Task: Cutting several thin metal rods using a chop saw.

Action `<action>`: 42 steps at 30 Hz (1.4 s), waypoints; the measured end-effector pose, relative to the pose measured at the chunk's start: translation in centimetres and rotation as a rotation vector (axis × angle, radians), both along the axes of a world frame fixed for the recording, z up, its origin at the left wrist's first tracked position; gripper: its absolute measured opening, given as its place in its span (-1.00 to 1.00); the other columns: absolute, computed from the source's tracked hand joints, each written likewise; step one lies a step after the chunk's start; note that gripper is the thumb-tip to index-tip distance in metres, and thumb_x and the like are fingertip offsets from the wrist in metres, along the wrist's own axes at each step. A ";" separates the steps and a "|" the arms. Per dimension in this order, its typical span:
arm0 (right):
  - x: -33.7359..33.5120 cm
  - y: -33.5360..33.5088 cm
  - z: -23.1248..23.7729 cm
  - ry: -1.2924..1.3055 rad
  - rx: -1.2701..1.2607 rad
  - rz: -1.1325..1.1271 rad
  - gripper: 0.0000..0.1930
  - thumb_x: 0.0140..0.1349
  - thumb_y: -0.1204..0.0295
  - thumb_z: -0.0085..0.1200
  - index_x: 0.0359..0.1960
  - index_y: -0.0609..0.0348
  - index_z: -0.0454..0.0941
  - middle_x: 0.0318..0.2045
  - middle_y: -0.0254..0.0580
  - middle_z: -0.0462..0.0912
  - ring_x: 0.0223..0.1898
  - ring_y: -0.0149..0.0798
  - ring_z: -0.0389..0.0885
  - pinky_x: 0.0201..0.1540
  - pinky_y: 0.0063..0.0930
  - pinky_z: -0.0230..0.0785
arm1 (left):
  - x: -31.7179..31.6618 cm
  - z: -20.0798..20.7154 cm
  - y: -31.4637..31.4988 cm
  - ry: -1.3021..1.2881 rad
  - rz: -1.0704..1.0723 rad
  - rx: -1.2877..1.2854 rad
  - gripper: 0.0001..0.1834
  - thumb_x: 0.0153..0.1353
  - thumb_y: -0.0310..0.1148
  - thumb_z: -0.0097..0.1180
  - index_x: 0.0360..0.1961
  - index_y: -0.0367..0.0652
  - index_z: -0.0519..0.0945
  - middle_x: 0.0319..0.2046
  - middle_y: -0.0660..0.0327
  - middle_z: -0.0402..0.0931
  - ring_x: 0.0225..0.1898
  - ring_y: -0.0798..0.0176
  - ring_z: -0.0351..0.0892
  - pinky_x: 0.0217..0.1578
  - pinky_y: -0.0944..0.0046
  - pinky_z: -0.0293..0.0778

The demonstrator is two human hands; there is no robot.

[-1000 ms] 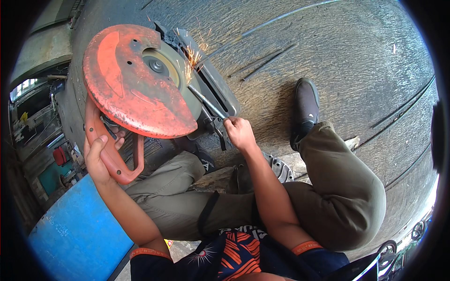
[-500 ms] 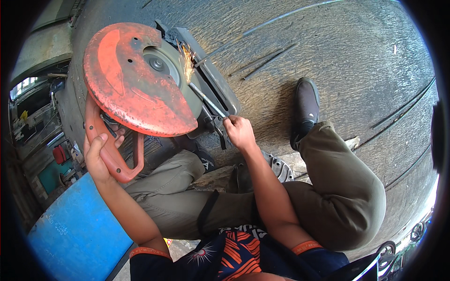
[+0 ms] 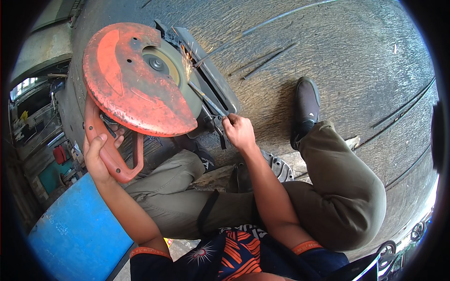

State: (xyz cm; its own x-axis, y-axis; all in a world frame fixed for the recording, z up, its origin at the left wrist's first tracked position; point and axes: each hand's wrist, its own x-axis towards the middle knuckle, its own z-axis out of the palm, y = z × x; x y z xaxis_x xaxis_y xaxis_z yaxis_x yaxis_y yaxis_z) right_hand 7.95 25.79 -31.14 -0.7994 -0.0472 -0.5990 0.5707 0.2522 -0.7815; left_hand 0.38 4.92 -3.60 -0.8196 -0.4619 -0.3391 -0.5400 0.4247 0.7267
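A chop saw with a worn red guard (image 3: 136, 89) stands at the upper left. My left hand (image 3: 97, 152) is wrapped round its red D-shaped handle (image 3: 108, 152). The grey abrasive disc (image 3: 190, 98) shows beside the guard. Sparks (image 3: 187, 63) fly where the disc meets the end of a thin metal rod (image 3: 204, 96). My right hand (image 3: 239, 131) is closed on the rod's near end, beside the saw's dark clamp (image 3: 216, 125). The fingertips of that hand are partly hidden.
Loose metal rods (image 3: 269, 61) lie on the worn, streaked floor beyond the saw. A long rod (image 3: 272, 21) reaches toward the saw base (image 3: 220, 79). My shoe (image 3: 307, 100) rests to the right. A blue panel (image 3: 79, 229) stands at lower left.
The rod appears slightly shifted or turned in my right hand, and the spray of sparks has thinned a little. My left hand stays on the handle.
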 end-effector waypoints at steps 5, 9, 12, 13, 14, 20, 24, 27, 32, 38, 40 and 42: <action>-0.3 0.1 1.1 0.011 0.093 0.011 -0.59 0.23 0.10 -0.02 -0.47 0.25 0.57 -0.55 0.22 0.57 -0.37 0.29 0.57 -0.22 0.01 0.43 | 0.0 0.0 0.3 0.036 -0.005 0.001 -0.12 -0.06 -0.22 -0.03 0.37 -0.33 0.17 0.18 0.03 0.37 0.02 0.14 0.51 -0.18 0.27 0.50; -0.4 -0.2 0.5 -0.035 0.110 -0.003 -0.55 0.30 0.05 -0.07 -0.43 0.23 0.58 -0.53 0.21 0.59 -0.34 0.30 0.57 -0.20 0.03 0.42 | -0.6 0.0 2.2 0.089 -0.009 -0.028 -0.11 -0.06 -0.22 -0.04 0.38 -0.31 0.16 0.24 0.04 0.32 0.06 0.13 0.48 -0.17 0.28 0.48; -0.9 0.0 0.3 -0.147 -0.018 -0.052 -0.46 0.38 0.00 -0.20 -0.41 0.26 0.58 -0.52 0.27 0.58 -0.30 0.30 0.57 -0.19 0.04 0.38 | -0.7 -0.2 1.3 0.122 -0.035 -0.022 -0.16 0.01 -0.25 -0.04 0.39 -0.29 0.17 0.30 0.09 0.27 0.08 0.18 0.46 -0.13 0.27 0.46; -1.2 0.2 0.4 -0.146 -0.019 -0.048 -0.46 0.38 0.00 -0.20 -0.41 0.26 0.58 -0.52 0.27 0.58 -0.30 0.30 0.57 -0.19 0.04 0.38 | -0.6 -0.2 0.5 0.132 -0.059 0.015 -0.21 0.08 -0.28 -0.03 0.39 -0.27 0.19 0.33 0.13 0.26 0.07 0.22 0.47 -0.09 0.26 0.45; -1.5 0.4 0.6 -0.153 -0.061 -0.037 -0.44 0.38 -0.01 -0.20 -0.42 0.29 0.58 -0.52 0.28 0.57 -0.31 0.30 0.57 -0.19 0.03 0.37 | -0.5 -0.2 0.1 0.133 -0.056 0.014 -0.21 0.08 -0.28 -0.03 0.39 -0.27 0.19 0.33 0.13 0.26 0.07 0.22 0.47 -0.09 0.26 0.45; -1.6 0.6 0.1 -0.175 -0.130 0.015 -0.39 0.36 -0.04 -0.20 -0.46 0.36 0.56 -0.52 0.30 0.55 -0.31 0.30 0.57 -0.17 0.01 0.36 | -0.4 0.1 -0.2 0.127 -0.152 0.025 -0.30 0.13 -0.40 -0.01 0.31 -0.48 0.22 0.07 -0.07 0.46 -0.21 0.24 0.57 -0.31 0.32 0.51; -1.4 0.5 0.0 -0.184 -0.158 0.042 -0.36 0.34 -0.07 -0.19 -0.46 0.40 0.55 -0.49 0.35 0.56 -0.28 0.32 0.57 -0.15 0.00 0.36 | -0.3 0.0 -0.8 0.106 -0.064 0.021 -0.32 0.14 -0.41 0.08 0.29 -0.44 0.27 -0.12 0.01 0.51 -0.29 0.30 0.54 -0.34 0.34 0.51; -1.1 0.4 -0.4 -0.180 -0.161 0.039 -0.35 0.34 -0.07 -0.19 -0.46 0.42 0.55 -0.47 0.37 0.56 -0.27 0.32 0.57 -0.14 0.00 0.36 | -0.3 -0.1 -0.9 0.091 -0.044 0.021 -0.33 0.15 -0.41 0.09 0.29 -0.42 0.28 -0.16 0.03 0.52 -0.29 0.30 0.54 -0.36 0.34 0.50; -1.3 0.2 -0.1 -0.193 -0.157 0.073 -0.35 0.34 -0.07 -0.17 -0.47 0.42 0.54 -0.47 0.38 0.55 -0.26 0.34 0.57 -0.15 0.00 0.36 | -0.6 0.2 0.6 0.121 -0.090 0.039 -0.32 0.17 -0.37 0.02 0.32 -0.42 0.24 -0.07 0.01 0.51 -0.28 0.28 0.54 -0.38 0.35 0.48; -1.2 0.4 0.2 -0.159 -0.147 0.092 -0.39 0.34 -0.03 -0.10 -0.48 0.42 0.53 -0.53 0.34 0.53 -0.34 0.32 0.55 -0.21 -0.01 0.36 | -0.8 -0.2 0.9 0.130 -0.104 0.009 -0.30 0.17 -0.34 -0.02 0.34 -0.42 0.21 0.07 -0.01 0.46 -0.25 0.26 0.55 -0.38 0.36 0.45; -1.2 0.2 0.4 -0.147 -0.157 0.083 -0.40 0.34 -0.02 -0.08 -0.49 0.42 0.53 -0.55 0.32 0.51 -0.38 0.30 0.54 -0.24 -0.02 0.35 | -0.7 -0.1 0.5 0.131 -0.117 0.031 -0.30 0.17 -0.33 -0.02 0.34 -0.41 0.22 0.09 -0.01 0.45 -0.24 0.25 0.55 -0.37 0.36 0.45; -1.1 0.1 0.6 -0.145 -0.159 0.075 -0.42 0.34 0.00 -0.05 -0.50 0.41 0.52 -0.60 0.28 0.49 -0.45 0.27 0.51 -0.29 -0.04 0.34 | -0.5 0.1 0.6 0.134 -0.105 0.012 -0.30 0.17 -0.32 -0.03 0.34 -0.41 0.21 0.09 0.00 0.45 -0.24 0.26 0.54 -0.37 0.36 0.45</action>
State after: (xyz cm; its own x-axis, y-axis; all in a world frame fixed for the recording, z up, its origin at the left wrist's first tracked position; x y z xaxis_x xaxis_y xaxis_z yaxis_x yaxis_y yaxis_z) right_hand 6.88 25.85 -30.56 -0.6961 -0.2066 -0.6876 0.6641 0.1786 -0.7260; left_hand -0.17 5.53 -3.48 -0.9012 -0.3684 -0.2284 -0.3912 0.4644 0.7945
